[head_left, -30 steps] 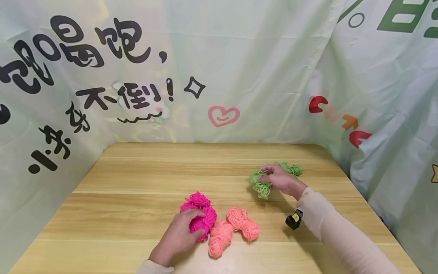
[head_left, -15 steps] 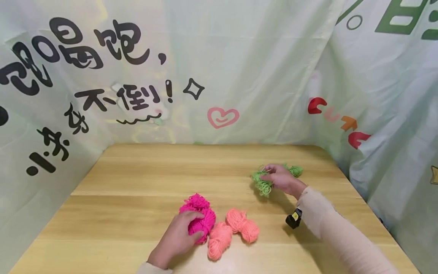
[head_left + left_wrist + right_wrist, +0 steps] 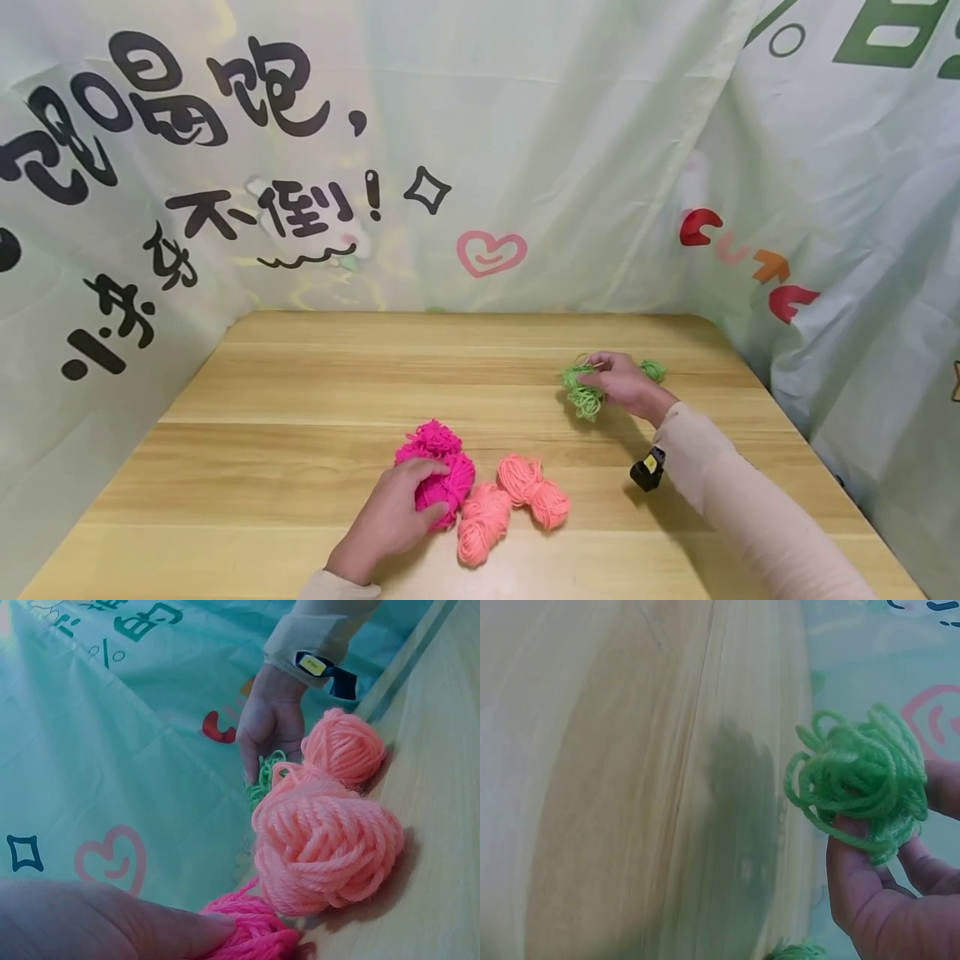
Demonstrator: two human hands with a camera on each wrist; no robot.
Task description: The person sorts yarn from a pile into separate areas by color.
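Observation:
My left hand (image 3: 393, 512) grips a magenta skein of yarn (image 3: 452, 479) on the table, fingers over its top and thumb at its near side. Whether one or two magenta skeins lie there I cannot tell. Off to the right, my right hand (image 3: 628, 385) pinches a loose, loopy green skein of yarn (image 3: 862, 780) between thumb and fingers, held above the tabletop. Just beyond that hand lies another green skein (image 3: 653, 370), partly hidden by it. Two coral skeins sit beside the magenta yarn: a nearer one (image 3: 483, 525) and a farther one (image 3: 534, 492).
The wooden table (image 3: 300, 392) fills the lower view. Behind it and along its sides hangs a pale printed cloth (image 3: 585, 167). A small black camera (image 3: 648, 469) hangs at my right wrist.
The right hand has shifted slightly right and away from me with its green skein, covering more of the other green one. My left hand stays on the magenta skein.

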